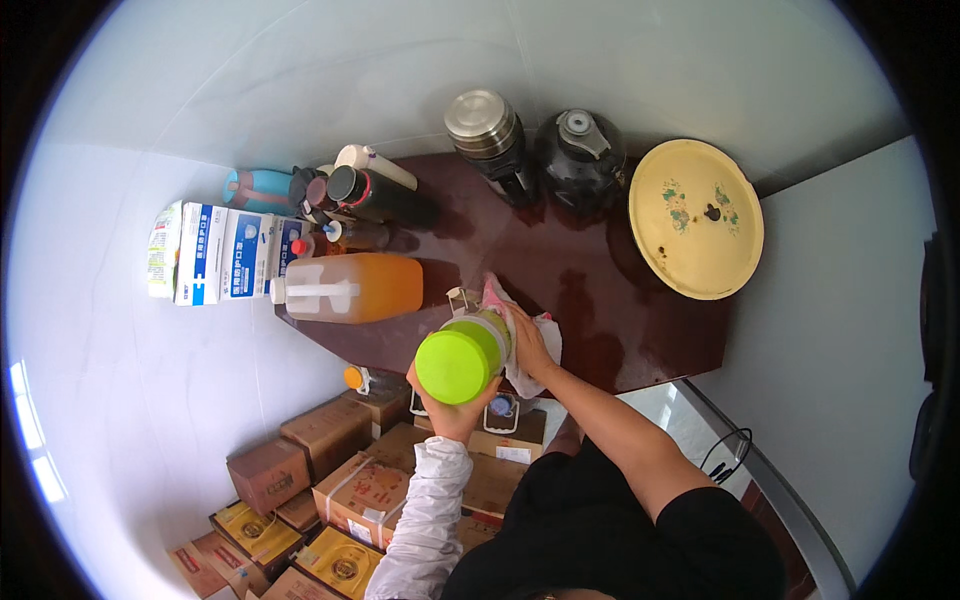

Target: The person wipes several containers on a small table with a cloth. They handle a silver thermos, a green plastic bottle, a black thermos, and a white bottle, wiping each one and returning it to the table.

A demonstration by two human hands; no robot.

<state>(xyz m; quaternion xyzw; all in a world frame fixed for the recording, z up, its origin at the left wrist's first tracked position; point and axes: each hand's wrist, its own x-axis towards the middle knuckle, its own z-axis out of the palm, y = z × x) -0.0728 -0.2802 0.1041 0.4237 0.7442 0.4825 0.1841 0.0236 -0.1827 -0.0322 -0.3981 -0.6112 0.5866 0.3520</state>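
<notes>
My left hand [457,409] grips a container with a bright green lid [451,367], tilted up towards me above the front edge of the dark red table [517,255]. A pink and white cloth [551,337] lies under my right hand [531,349], which presses it to the container's side. The fingertips of my right hand are partly hidden by the container and cloth. A small pale object with a metal clip [463,298] is just behind the container. To the left a large plastic jug of orange liquid [360,289] stands on the table.
A steel-topped flask [484,124], a dark round jug [581,157] and a yellow floral tray [694,247] stand along the back. Several bottles and mask boxes [244,251] are at the left. Stacked cardboard boxes [367,487] fill the floor below; a black cable [731,457] hangs at the right.
</notes>
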